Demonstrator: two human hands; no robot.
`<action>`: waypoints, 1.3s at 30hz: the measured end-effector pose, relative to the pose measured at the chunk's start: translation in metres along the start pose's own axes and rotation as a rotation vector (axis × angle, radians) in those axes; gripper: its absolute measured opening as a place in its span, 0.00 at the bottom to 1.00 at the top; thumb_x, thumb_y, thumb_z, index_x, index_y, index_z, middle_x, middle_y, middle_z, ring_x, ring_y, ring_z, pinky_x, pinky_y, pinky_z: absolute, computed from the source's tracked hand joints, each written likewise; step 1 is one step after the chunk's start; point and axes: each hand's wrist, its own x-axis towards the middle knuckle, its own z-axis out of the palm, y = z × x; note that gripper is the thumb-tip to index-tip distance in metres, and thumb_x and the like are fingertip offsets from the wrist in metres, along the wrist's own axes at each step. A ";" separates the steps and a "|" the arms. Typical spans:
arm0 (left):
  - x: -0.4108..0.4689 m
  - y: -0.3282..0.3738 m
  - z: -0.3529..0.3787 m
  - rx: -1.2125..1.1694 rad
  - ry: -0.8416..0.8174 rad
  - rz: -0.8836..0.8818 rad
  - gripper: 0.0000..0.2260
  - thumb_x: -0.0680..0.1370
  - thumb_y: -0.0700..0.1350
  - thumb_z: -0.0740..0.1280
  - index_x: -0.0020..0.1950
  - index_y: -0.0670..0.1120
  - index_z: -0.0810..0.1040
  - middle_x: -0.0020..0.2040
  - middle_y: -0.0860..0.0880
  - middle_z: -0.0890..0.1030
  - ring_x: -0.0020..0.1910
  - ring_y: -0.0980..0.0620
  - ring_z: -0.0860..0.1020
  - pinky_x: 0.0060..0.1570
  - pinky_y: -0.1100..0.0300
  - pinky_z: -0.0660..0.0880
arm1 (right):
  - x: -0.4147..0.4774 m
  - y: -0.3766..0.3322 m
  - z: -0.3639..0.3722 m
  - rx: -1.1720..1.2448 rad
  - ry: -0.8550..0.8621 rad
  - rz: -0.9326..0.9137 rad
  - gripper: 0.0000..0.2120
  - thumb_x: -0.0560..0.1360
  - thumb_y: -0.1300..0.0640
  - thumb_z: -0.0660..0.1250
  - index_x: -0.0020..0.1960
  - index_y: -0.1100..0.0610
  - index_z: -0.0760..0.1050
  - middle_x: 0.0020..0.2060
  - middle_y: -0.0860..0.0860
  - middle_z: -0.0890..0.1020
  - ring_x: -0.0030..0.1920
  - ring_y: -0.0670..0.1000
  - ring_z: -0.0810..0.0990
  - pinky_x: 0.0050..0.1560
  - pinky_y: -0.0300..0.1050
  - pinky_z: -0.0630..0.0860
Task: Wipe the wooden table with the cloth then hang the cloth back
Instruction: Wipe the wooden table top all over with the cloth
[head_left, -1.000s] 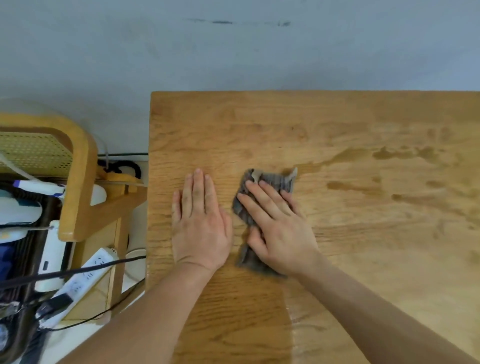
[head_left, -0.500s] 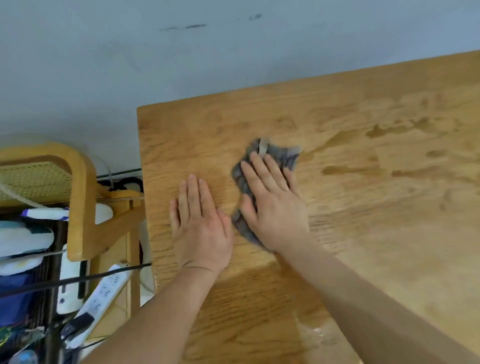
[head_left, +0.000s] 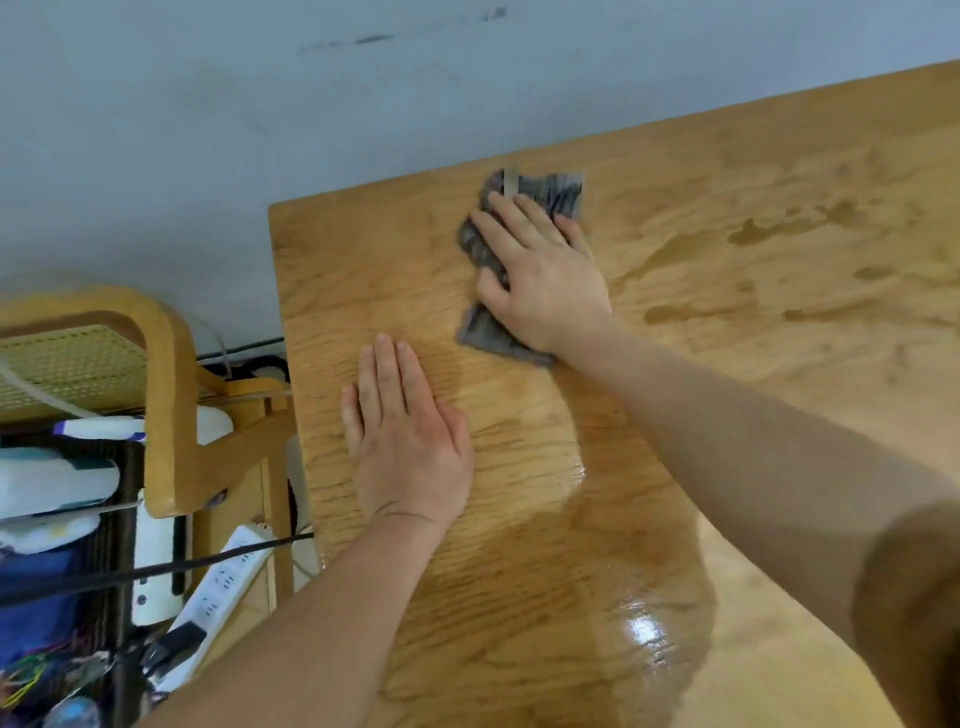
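Note:
A grey cloth (head_left: 558, 192) with a small loop tab lies crumpled near the far left corner of the wooden table (head_left: 753, 405). My right hand (head_left: 540, 278) presses flat on top of the cloth, fingers spread, and covers its middle. My left hand (head_left: 405, 436) rests palm down on the bare wood nearer to me, fingers together, holding nothing. Dark wet streaks mark the wood to the right of the cloth, and a damp shiny patch lies close to me.
A grey wall (head_left: 260, 104) runs behind the table. Left of the table stands a wooden chair (head_left: 166, 395) with a woven back. Below it lie a white power strip (head_left: 223, 597), black cables and bottles.
My right hand has pushed the cloth away from me, toward the table's far edge. My left hand has stayed flat in place. The view has tilted.

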 end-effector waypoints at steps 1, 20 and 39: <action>0.002 -0.001 0.001 0.014 -0.002 0.003 0.29 0.78 0.52 0.43 0.78 0.43 0.50 0.78 0.45 0.50 0.77 0.48 0.47 0.74 0.49 0.44 | 0.033 -0.004 -0.002 0.025 0.009 0.057 0.29 0.77 0.45 0.52 0.77 0.49 0.59 0.77 0.47 0.59 0.77 0.49 0.54 0.76 0.54 0.51; -0.005 -0.009 -0.001 0.019 -0.045 0.192 0.27 0.79 0.50 0.50 0.78 0.44 0.51 0.78 0.42 0.50 0.77 0.44 0.47 0.74 0.44 0.45 | -0.253 0.039 0.015 -0.002 0.235 0.810 0.28 0.79 0.45 0.49 0.78 0.51 0.57 0.78 0.48 0.56 0.78 0.48 0.51 0.77 0.54 0.51; -0.041 0.040 -0.010 0.029 -0.239 0.407 0.26 0.80 0.49 0.52 0.78 0.48 0.49 0.79 0.44 0.46 0.77 0.44 0.44 0.74 0.46 0.46 | -0.254 0.039 0.010 0.166 0.388 1.017 0.27 0.80 0.48 0.51 0.77 0.54 0.57 0.78 0.50 0.58 0.77 0.50 0.53 0.76 0.55 0.52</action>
